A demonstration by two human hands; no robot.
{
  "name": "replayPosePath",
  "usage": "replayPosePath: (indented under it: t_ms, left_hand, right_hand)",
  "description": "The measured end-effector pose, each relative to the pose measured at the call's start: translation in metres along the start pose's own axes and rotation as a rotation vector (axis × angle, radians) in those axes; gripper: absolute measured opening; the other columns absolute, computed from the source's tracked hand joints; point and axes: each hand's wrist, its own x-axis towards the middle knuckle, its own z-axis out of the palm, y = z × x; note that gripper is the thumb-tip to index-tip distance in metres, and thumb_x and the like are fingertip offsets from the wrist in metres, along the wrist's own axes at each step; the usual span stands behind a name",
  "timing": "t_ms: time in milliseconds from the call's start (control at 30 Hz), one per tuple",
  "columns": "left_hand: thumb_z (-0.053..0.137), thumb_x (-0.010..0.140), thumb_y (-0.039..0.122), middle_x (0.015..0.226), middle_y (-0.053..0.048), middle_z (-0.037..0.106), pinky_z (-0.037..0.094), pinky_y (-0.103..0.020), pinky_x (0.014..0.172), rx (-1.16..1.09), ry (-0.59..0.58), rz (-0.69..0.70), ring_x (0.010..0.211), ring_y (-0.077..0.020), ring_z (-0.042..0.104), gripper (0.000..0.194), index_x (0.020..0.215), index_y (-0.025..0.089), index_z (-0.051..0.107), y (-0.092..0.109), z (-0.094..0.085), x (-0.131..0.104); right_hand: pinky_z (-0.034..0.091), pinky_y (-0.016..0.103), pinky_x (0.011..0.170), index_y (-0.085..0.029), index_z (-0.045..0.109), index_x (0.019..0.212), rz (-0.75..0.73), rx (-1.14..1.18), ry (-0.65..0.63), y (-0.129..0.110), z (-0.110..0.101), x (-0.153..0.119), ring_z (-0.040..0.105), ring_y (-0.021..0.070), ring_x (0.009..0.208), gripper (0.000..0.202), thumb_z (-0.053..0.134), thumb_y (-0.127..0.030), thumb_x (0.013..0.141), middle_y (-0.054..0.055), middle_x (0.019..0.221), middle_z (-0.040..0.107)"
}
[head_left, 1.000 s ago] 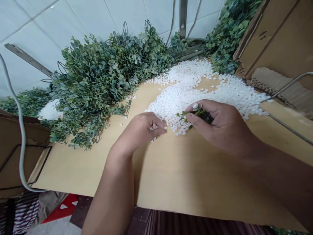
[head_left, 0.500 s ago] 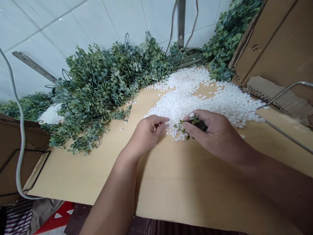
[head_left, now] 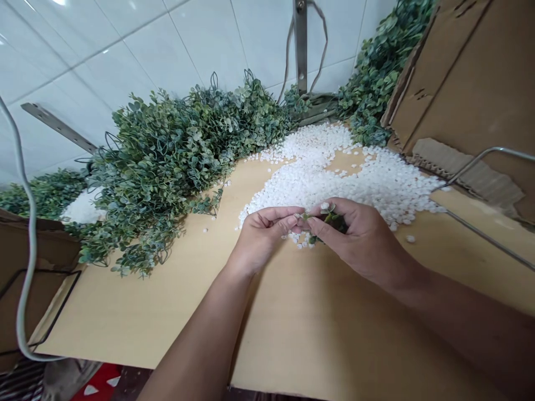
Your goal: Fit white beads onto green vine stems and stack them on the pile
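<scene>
My right hand (head_left: 361, 236) is closed around a small green sprig (head_left: 334, 221), with a white piece (head_left: 325, 206) showing by its index finger. Beside it, my left hand (head_left: 265, 231) pinches a tiny pale piece (head_left: 297, 215) against the sprig's left end; the fingertips of both hands nearly meet. Just beyond the hands spreads a heap of small white pieces (head_left: 309, 181) on the light wooden table (head_left: 288, 317). The leaves inside my right palm are partly hidden by the fingers.
A large pile of green foliage (head_left: 167, 150) fills the back left. Cardboard (head_left: 472, 83) and a metal rod (head_left: 489, 239) stand at the right. A pale cable (head_left: 31, 234) hangs at the far left, near a second white heap (head_left: 86, 206).
My left hand has moved right to the sprig and now pinches a tiny piece at its end. The view has shifted slightly, so the background sits lower.
</scene>
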Motion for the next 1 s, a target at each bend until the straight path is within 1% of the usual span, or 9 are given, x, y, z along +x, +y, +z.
replayPosePath:
  t_ms: [167,267,433,767,1000]
  left_hand:
    - [0.081,0.051,0.024,0.056,-0.001,0.067,0.047,-0.018,0.059,-0.044,-0.024,-0.045,0.055,-0.0076,0.059,0.023,0.069,0.013,0.072,0.0000,0.0029,-0.0005]
    - [0.081,0.052,0.026,0.055,-0.001,0.066,0.046,-0.018,0.059,-0.045,-0.043,-0.033,0.054,-0.0075,0.058,0.022,0.066,0.012,0.071,-0.0001,0.0030,-0.0006]
    - [0.079,0.056,0.025,0.056,-0.001,0.066,0.045,-0.019,0.060,-0.028,-0.081,0.006,0.056,-0.0080,0.058,0.019,0.066,0.013,0.068,-0.0012,0.0013,0.0002]
    - [0.082,0.052,0.022,0.057,0.000,0.068,0.047,-0.016,0.060,-0.151,-0.033,-0.046,0.056,-0.0063,0.060,0.020,0.065,0.014,0.070,-0.0071,0.0028,0.0017]
    - [0.082,0.050,0.021,0.056,0.001,0.068,0.048,-0.015,0.060,-0.166,-0.014,-0.046,0.055,-0.0058,0.060,0.020,0.063,0.014,0.070,-0.0074,0.0056,0.0025]
  right_hand:
    - [0.038,0.022,0.044,-0.013,0.057,0.069,-0.039,-0.045,0.049,0.0004,0.0005,-0.0014,0.048,0.0111,0.049,0.012,0.053,-0.024,0.072,0.002,0.055,0.056]
    - [0.039,0.020,0.045,-0.015,0.055,0.066,-0.065,-0.024,0.046,0.0008,0.0011,-0.0016,0.048,0.0102,0.049,0.011,0.052,-0.023,0.073,0.000,0.054,0.055]
    - [0.041,0.019,0.047,-0.015,0.054,0.065,-0.081,0.009,0.054,0.0004,0.0012,-0.0019,0.050,0.0092,0.050,0.009,0.053,-0.020,0.073,-0.001,0.054,0.056]
    - [0.040,0.017,0.046,-0.014,0.055,0.066,-0.088,-0.035,0.093,0.0000,-0.0005,-0.0022,0.050,0.0082,0.049,0.008,0.053,-0.019,0.072,-0.001,0.054,0.056]
    - [0.039,0.018,0.046,-0.015,0.054,0.064,-0.101,-0.072,0.103,0.0018,0.0009,-0.0005,0.047,0.0085,0.050,0.010,0.053,-0.021,0.072,-0.001,0.054,0.054]
